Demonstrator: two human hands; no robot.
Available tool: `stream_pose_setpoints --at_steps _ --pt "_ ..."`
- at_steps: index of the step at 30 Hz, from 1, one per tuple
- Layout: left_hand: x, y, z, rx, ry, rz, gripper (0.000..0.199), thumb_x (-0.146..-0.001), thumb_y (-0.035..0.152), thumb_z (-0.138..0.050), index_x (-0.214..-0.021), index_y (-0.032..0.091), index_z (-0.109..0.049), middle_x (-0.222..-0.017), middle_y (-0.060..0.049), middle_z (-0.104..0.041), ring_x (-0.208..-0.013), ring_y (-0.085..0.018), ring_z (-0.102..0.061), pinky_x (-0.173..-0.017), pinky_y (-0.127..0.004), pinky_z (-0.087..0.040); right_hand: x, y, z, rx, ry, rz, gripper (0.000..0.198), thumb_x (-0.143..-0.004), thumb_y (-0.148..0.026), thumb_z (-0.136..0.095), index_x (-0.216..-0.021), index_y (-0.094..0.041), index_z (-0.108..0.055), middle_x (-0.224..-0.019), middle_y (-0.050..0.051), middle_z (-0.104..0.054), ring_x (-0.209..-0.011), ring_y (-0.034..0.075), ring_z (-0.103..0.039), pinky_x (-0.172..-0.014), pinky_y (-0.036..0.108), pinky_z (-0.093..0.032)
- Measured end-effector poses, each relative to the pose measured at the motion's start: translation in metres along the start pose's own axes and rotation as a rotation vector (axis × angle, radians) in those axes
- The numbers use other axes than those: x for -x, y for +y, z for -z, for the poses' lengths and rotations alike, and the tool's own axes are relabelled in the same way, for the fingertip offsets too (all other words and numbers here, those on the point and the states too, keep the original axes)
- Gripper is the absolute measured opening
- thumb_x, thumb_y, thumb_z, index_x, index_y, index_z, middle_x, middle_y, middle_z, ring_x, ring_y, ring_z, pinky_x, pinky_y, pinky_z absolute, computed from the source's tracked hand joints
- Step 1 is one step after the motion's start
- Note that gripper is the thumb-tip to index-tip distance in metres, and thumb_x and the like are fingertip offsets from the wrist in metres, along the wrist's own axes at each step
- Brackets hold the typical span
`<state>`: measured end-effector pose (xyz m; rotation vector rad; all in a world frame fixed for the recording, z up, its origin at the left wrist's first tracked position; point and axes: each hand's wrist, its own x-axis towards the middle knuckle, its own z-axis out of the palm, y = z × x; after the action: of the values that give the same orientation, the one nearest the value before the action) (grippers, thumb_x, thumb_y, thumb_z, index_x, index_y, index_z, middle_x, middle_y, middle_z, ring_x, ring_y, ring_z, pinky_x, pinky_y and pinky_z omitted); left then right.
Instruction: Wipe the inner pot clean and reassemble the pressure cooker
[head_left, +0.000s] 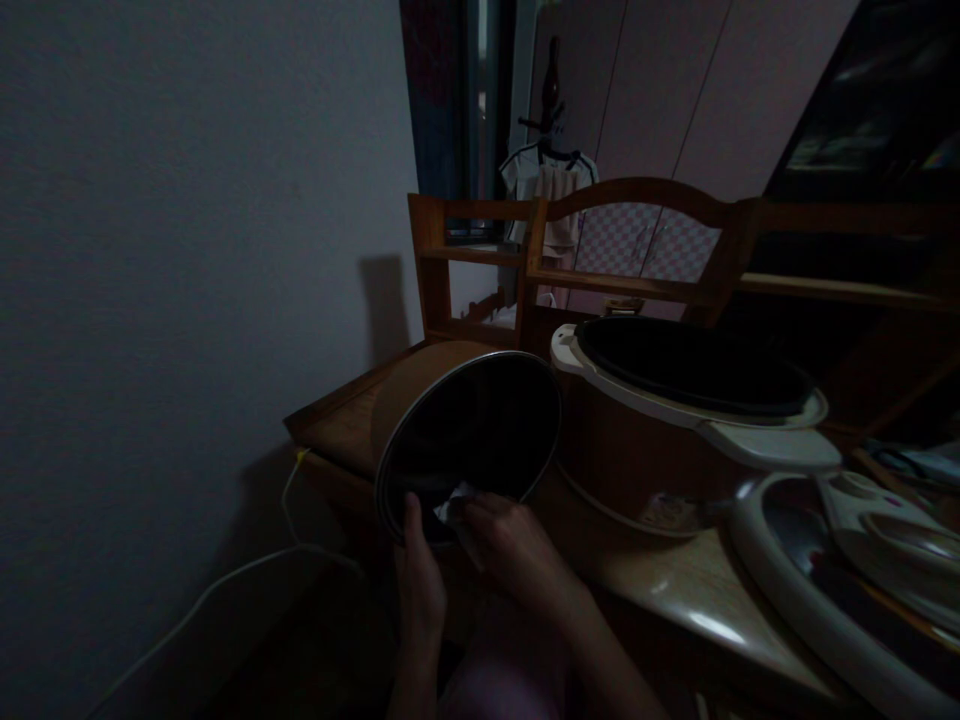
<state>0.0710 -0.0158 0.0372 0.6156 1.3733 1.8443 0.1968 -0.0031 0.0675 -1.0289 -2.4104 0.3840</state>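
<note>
A round, dark-lined inner pot (pixel 442 385) lies tilted on the table's left part, its mouth facing me. My left hand (pixel 420 575) grips the pot's lower rim, thumb inside and the other fingers hidden behind the wall. In my right hand (pixel 506 535) a crumpled white tissue (pixel 454 502) is pinched, held at the inside of the pot near the lower rim. To the right stands the rice cooker body (pixel 637 450), open at the top with a dark interior. Its detached lid (pixel 847 570) lies at the right front.
The wooden table (pixel 694 580) has a raised shelf (pixel 637 285) along its back edge. A pale wall (pixel 187 250) closes off the left side. A white cable (pixel 225 578) hangs from the table's left edge. Shirts (pixel 551 185) hang on a stand behind. The room is dim.
</note>
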Motion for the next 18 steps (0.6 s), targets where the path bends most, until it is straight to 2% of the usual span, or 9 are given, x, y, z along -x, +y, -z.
stream_pose_setpoints --at_steps 5,10,14,18 --pt "0.002 0.003 -0.001 0.011 0.008 0.051 0.07 -0.09 0.061 -0.05 -0.141 0.013 -0.052 -0.154 -0.01 -0.044 -0.141 -0.024 -0.042 -0.12 -0.036 -0.026 0.001 0.002 0.005 -0.089 -0.03 -0.037 0.046 -0.083 -0.001 -0.06 -0.124 -0.019 -0.063 -0.118 0.005 -0.067 -0.108 0.017 -0.062 -0.091 0.022 -0.047" --pt "0.002 0.004 -0.002 0.023 0.018 0.037 0.073 -0.089 0.062 -0.052 -0.142 0.012 -0.051 -0.153 -0.01 -0.046 -0.14 -0.024 -0.043 -0.12 -0.037 -0.026 0.0 -0.001 0.005 -0.027 -0.057 -0.036 0.04 -0.09 -0.007 -0.057 -0.127 -0.021 -0.062 -0.12 0.006 -0.066 -0.108 0.018 -0.062 -0.089 0.024 -0.047" --pt "0.0 0.005 -0.002 0.015 0.032 0.05 0.074 -0.089 0.06 -0.053 -0.144 0.012 -0.048 -0.158 -0.011 -0.037 -0.139 -0.024 -0.045 -0.119 -0.037 -0.028 -0.002 -0.005 0.009 0.053 -0.044 -0.026 0.032 -0.093 -0.014 -0.056 -0.124 -0.022 -0.064 -0.121 0.004 -0.067 -0.111 0.02 -0.059 -0.092 0.029 -0.046" --pt "-0.001 0.004 -0.001 0.002 0.041 0.042 0.073 -0.089 0.061 -0.052 -0.143 0.012 -0.049 -0.153 -0.011 -0.046 -0.139 -0.024 -0.044 -0.12 -0.038 -0.025 -0.004 -0.003 0.013 0.022 -0.041 -0.025 0.035 -0.091 -0.013 -0.057 -0.123 -0.024 -0.066 -0.118 0.003 -0.068 -0.112 0.019 -0.057 -0.095 0.029 -0.043"
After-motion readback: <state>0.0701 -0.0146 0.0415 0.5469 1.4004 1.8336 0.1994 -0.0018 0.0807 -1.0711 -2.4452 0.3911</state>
